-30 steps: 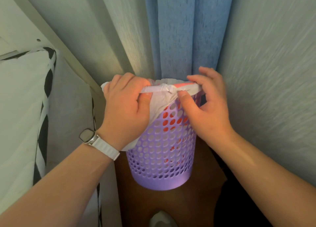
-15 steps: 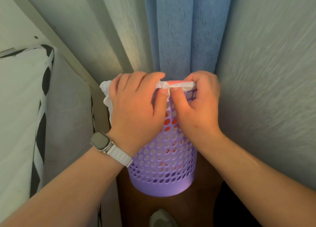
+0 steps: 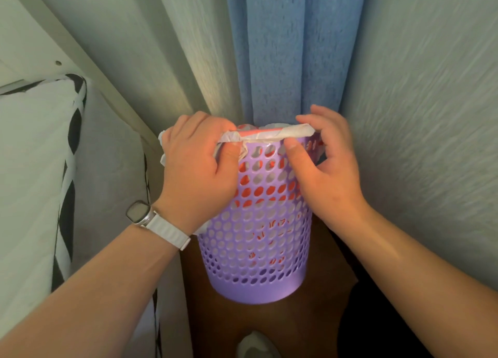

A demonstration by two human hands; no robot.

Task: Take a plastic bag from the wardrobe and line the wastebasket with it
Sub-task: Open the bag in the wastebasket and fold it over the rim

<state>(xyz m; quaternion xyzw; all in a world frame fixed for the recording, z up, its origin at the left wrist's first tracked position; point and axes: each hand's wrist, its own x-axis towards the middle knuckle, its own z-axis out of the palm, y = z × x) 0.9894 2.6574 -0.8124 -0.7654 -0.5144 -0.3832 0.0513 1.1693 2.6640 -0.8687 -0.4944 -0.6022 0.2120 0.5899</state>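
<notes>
A purple perforated wastebasket [image 3: 256,252] stands on the brown floor in a narrow corner. A white plastic bag with red print [image 3: 280,133] sits inside it, its edge rolled over the near rim; red patches show through the holes. My left hand [image 3: 196,169] grips the bag's bunched edge at the rim's left side, with loose plastic sticking out behind it. My right hand [image 3: 323,166] pinches the rolled edge at the rim's right side, thumb on the basket's outer wall.
A blue curtain [image 3: 293,47] hangs right behind the basket, with pale curtain folds [image 3: 161,47] to its left and a pale textured wall [image 3: 431,115] at right. A white bed with black-patterned bedding [image 3: 32,169] crowds the left. A shoe toe [image 3: 256,344] shows at the bottom.
My hands, which had come together at the middle of the rim, have spread apart along it. More of the rolled bag edge now shows between them.
</notes>
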